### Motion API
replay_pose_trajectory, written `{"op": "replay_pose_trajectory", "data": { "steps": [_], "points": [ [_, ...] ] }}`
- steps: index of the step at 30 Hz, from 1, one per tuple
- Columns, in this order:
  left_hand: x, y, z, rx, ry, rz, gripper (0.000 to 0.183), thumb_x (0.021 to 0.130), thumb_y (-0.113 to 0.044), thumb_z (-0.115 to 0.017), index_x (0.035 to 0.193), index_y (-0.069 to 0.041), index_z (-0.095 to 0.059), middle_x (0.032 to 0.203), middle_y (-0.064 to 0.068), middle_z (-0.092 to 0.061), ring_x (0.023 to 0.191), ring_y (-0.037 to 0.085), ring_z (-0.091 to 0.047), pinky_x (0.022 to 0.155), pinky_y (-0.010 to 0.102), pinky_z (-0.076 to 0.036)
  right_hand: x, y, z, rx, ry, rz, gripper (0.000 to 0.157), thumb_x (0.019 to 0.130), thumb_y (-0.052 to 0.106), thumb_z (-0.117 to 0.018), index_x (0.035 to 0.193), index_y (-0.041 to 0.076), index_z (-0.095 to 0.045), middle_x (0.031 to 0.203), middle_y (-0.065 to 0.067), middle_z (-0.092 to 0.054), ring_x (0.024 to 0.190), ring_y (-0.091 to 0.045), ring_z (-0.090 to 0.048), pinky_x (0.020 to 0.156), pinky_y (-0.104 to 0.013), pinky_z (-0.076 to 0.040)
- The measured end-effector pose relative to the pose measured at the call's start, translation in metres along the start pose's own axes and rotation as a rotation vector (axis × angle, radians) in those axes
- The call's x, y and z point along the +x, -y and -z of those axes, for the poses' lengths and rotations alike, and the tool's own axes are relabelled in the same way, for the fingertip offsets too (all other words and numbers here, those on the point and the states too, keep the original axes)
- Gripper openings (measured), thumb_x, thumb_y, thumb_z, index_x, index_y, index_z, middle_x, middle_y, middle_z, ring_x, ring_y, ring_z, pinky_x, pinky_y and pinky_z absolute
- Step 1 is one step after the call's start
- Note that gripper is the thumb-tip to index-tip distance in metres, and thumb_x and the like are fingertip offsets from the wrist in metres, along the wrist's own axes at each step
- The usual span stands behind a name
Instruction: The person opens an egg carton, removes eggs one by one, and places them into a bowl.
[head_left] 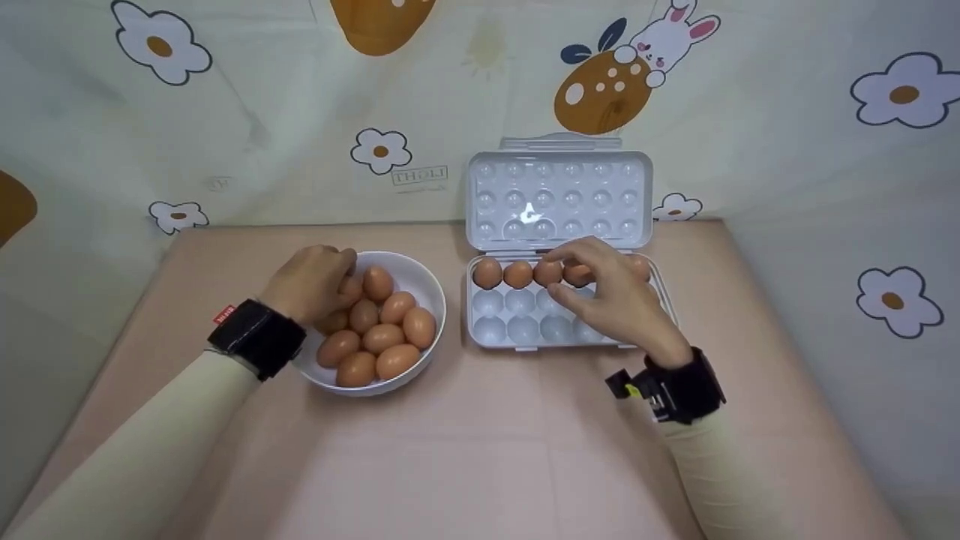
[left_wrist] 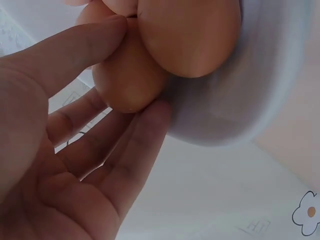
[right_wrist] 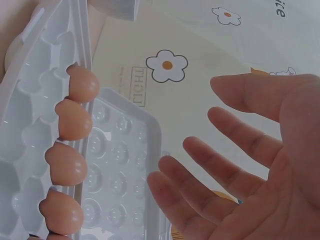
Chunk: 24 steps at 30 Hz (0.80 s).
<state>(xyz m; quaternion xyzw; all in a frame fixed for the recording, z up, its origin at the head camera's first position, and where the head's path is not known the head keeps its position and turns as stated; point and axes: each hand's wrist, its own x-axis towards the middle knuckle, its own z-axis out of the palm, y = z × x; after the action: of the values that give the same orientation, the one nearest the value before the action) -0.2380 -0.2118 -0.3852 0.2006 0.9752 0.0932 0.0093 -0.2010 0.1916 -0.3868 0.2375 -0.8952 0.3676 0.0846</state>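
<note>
At the left of the head view, my left hand (head_left: 313, 281) reaches over the rim of a white bowl (head_left: 433, 300) heaped with brown eggs (head_left: 384, 337). In the left wrist view its thumb and fingertips pinch one brown egg (left_wrist: 127, 80), which lies against a larger-looking egg (left_wrist: 192, 37). My right hand (head_left: 619, 296) hovers above a white plastic egg box (head_left: 495, 346), fingers spread apart and holding nothing. Brown eggs (right_wrist: 70, 165) fill the box's back row, partly hidden by this hand in the head view. The hollows in front of them hold no eggs.
Behind the egg box its dimpled lid (head_left: 559, 199) stands raised against the printed backdrop (head_left: 285, 112). A pinkish cover (head_left: 480, 465) lies over the table. The bowl stands left of the box, with a narrow gap between them.
</note>
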Motion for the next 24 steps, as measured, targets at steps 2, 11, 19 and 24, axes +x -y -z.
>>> {"op": "replay_pose_trajectory", "data": {
  "steps": [2, 11, 19, 24],
  "points": [
    [-0.001, 0.0, 0.0, -0.025, 0.016, 0.007, 0.014, 0.093, 0.0, -0.076, 0.103, 0.004, -0.068, 0.091, 0.017, -0.065, 0.086, 0.032, -0.06, 0.078, 0.046, -0.057, 0.0, 0.0, 0.0, 0.003, 0.002, -0.002, 0.028, 0.097, 0.016, -0.078, 0.124, 0.012, -0.073, 0.125, -0.002, -0.07, 0.119, -0.024, -0.065, 0.097, -0.038, -0.058],
    [-0.006, -0.003, 0.003, -0.077, 0.034, 0.022, 0.006, 0.094, 0.003, -0.069, 0.1, 0.003, -0.069, 0.089, 0.015, -0.061, 0.082, 0.029, -0.058, 0.073, 0.043, -0.054, 0.0, -0.002, 0.0, -0.016, -0.027, 0.027, 0.028, 0.095, 0.014, -0.08, 0.122, 0.017, -0.074, 0.124, -0.006, -0.072, 0.117, -0.019, -0.066, 0.095, -0.037, -0.058],
    [-0.015, -0.023, 0.017, -0.103, 0.007, 0.003, 0.032, 0.092, -0.003, -0.075, 0.124, 0.001, -0.072, 0.111, 0.02, -0.067, 0.096, 0.034, -0.065, 0.086, 0.05, -0.061, -0.002, -0.014, 0.016, -0.092, -0.055, 0.004, 0.036, 0.091, 0.009, -0.083, 0.125, 0.008, -0.072, 0.125, -0.008, -0.07, 0.113, -0.023, -0.063, 0.095, -0.043, -0.055],
    [-0.017, -0.042, 0.021, -0.178, -0.08, -0.059, 0.037, 0.089, -0.009, -0.083, 0.124, -0.004, -0.072, 0.113, 0.014, -0.069, 0.1, 0.032, -0.066, 0.088, 0.048, -0.06, -0.005, -0.026, 0.028, -0.174, -0.013, -0.053, 0.046, 0.088, 0.006, -0.084, 0.131, 0.008, -0.069, 0.132, -0.011, -0.064, 0.113, -0.031, -0.06, 0.093, -0.045, -0.05]
  ]
}}
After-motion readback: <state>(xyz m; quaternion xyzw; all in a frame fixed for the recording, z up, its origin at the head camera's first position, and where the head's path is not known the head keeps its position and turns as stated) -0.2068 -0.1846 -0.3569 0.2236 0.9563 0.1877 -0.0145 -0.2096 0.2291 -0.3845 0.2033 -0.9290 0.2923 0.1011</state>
